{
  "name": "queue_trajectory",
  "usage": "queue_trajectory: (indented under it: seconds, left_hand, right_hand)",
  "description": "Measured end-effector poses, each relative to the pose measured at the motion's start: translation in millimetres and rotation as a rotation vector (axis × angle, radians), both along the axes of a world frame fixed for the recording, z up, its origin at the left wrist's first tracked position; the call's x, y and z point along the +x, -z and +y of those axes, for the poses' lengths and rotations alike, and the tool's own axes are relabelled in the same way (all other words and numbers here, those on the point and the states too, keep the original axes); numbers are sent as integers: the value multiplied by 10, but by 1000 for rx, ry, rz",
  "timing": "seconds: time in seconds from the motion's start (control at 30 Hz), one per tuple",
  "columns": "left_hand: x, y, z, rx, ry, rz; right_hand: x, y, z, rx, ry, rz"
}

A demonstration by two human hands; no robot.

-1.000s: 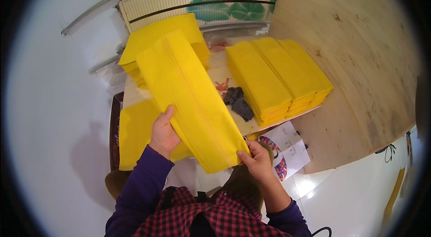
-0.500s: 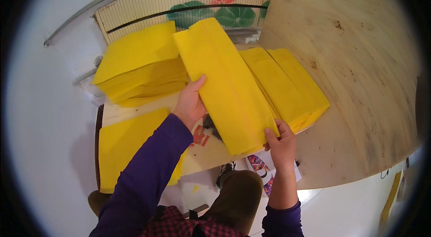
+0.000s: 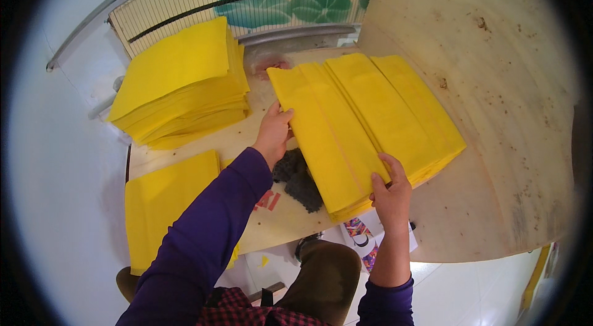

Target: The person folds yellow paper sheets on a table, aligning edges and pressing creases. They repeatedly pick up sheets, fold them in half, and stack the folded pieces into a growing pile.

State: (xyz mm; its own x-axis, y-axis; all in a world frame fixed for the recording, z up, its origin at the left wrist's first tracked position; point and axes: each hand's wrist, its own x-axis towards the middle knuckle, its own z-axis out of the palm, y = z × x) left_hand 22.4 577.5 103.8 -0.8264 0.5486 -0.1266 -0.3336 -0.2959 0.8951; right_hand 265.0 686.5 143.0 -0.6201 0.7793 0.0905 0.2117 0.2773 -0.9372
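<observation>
A folded bundle of yellow sheets (image 3: 330, 141), long and flat, is held between both of my hands. My left hand (image 3: 275, 134) grips its left long edge, thumb on top and fingers underneath. At the near right corner, my right hand (image 3: 391, 190) pinches the bundle with the thumb over it. Its right side lies against two similar folded yellow bundles (image 3: 386, 116) on the wooden board. A dark grey crumpled cloth (image 3: 301, 181) rests just left of the held bundle, beneath my left hand.
A tall stack of yellow sheets (image 3: 179, 79) stands at the far left, and a lower yellow stack (image 3: 170, 202) is at the near left. An upright wooden panel (image 3: 482, 110) rises on the right. Behind the table is a slatted panel with painted flowers (image 3: 247, 5).
Both hands have brought the bundle down and toward the right, beside the other folded bundles. More of the grey cloth now shows. The view has shifted slightly.
</observation>
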Motion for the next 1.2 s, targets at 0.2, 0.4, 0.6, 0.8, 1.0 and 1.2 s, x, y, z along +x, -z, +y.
queue_trajectory:
  seconds: [0.2, 0.4, 0.6, 0.8, 1.0, 1.2]
  left_hand:
    - [38, -56, 15, -78, -2, 61]
    - [93, -5, -76, 43, -15, 108]
    - [189, -49, -236, 230, -48, 143]
    - [105, -80, -143, 215, -12, 121]
    - [13, 28, -8, -21, 6, 152]
    - [-34, 145, 35, 5, -55, 192]
  right_hand:
    - [27, -3, -43, 43, 25, -38]
    - [85, -73, -114, 139, 12, -92]
    - [136, -128, -270, 245, -40, -15]
    - [100, -132, -188, 214, -16, -12]
    - [15, -80, -15, 144, 1, -172]
    - [21, 11, -12, 134, 30, -139]
